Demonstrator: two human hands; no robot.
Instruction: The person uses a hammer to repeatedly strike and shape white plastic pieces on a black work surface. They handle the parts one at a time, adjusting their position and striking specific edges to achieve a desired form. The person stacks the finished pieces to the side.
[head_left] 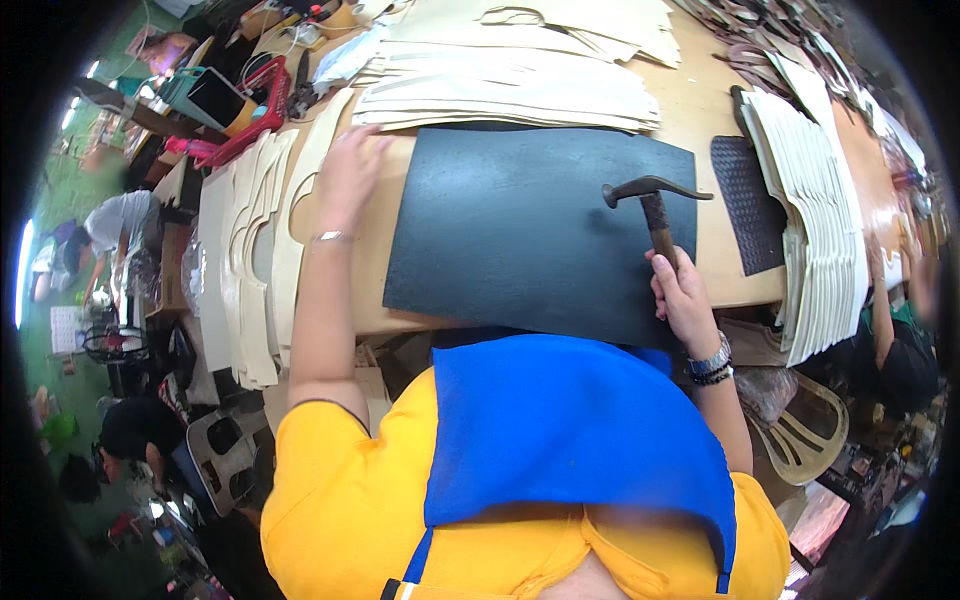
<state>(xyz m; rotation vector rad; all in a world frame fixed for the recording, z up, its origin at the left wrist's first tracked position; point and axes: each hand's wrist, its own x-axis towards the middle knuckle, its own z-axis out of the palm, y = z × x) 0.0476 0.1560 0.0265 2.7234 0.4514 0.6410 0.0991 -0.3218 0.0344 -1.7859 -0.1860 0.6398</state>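
Note:
A dark, smooth rectangular board (520,230) lies on the light wooden table. My right hand (675,295) is closed round the wooden handle of a hammer (655,205), its dark curved metal head raised over the board's right part. My left hand (352,165) is beside the board's upper left, fingers apart and holding nothing that I can see, near cream cut pieces (260,220) lying in overlapping layers on the left. Whether its fingertips touch anything, I cannot tell.
Cream sheet stacks lie behind the board (500,95) and at the right (805,225), beside a dark textured piece (745,200). Brown straps (770,40) heap at back right. A red basket (260,110) sits back left. Other people (130,220) work at both sides; plastic chairs stand nearby.

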